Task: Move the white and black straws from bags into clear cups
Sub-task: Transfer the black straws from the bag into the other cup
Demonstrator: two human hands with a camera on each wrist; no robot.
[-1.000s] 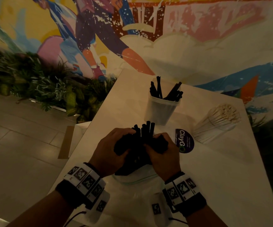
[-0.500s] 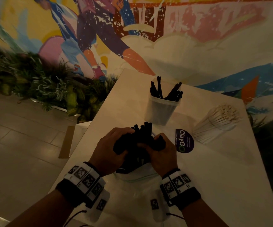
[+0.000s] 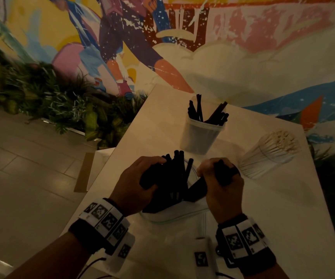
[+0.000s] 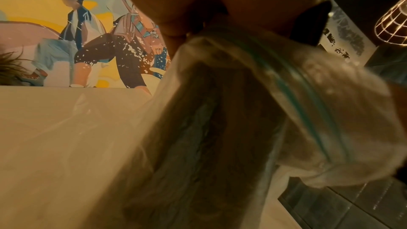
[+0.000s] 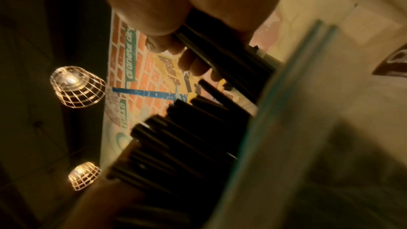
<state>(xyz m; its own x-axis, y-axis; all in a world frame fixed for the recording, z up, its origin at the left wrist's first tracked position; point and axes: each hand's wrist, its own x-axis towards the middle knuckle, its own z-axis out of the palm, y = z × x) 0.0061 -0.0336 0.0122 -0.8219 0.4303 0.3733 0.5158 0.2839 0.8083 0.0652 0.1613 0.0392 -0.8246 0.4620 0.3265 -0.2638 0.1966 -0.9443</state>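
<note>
A clear zip bag (image 3: 174,217) of black straws (image 3: 175,174) stands on the white table (image 3: 273,208) in front of me. My left hand (image 3: 152,174) grips the bag and the straw bundle from the left; in the left wrist view the bag (image 4: 275,93) fills the frame, blurred. My right hand (image 3: 216,172) holds a separate handful of black straws (image 5: 222,53), pulled to the right of the bag's mouth. Beyond the hands stands a clear cup (image 3: 201,135) with several black straws in it. At the right is a second clear cup (image 3: 269,156) packed with white straws.
The table's left edge drops to a tiled floor (image 3: 21,178) with a planter of green foliage (image 3: 48,101). A painted mural wall (image 3: 202,47) rises behind the table. Wire cage lamps (image 5: 77,88) hang overhead in the right wrist view.
My right hand has pulled away to the right with a handful of black straws, opening a gap between my hands. The left hand stays on the bag. The round sticker is now covered.
</note>
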